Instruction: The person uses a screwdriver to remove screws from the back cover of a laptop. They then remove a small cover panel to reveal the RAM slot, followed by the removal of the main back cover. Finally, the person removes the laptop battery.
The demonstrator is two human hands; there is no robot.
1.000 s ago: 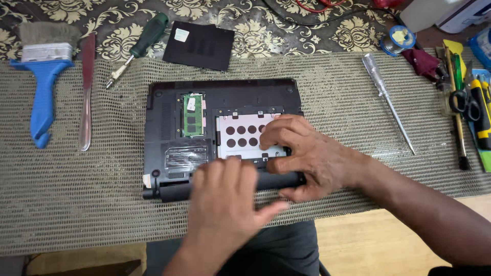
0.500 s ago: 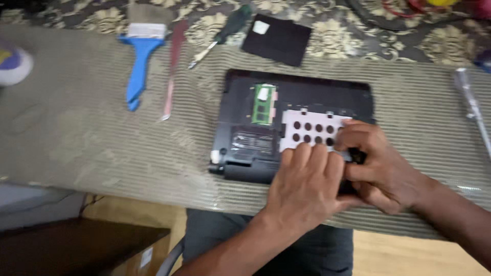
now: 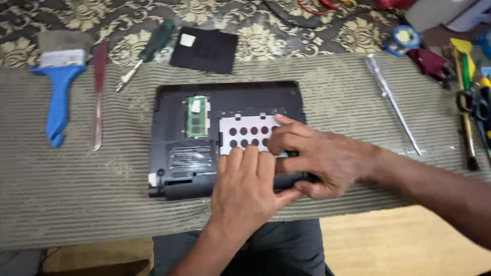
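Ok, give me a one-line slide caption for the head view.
Both hands, left and right, press on an upturned black laptop with its memory bay open, tools lying around.

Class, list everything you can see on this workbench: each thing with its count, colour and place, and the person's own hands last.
laptop: 1, black, upside down, centre of mat
memory module: 1, green, in open bay
perforated plate: 1, silver, laptop middle
cover panel: 1, black, behind laptop
brush: 1, blue handle, far left
green-handled screwdriver: 1, behind laptop, left
clear-handled screwdriver: 1, right of laptop
ribbed mat: 1, grey-green, under everything
left hand: on laptop's near edge
right hand: on laptop's near right
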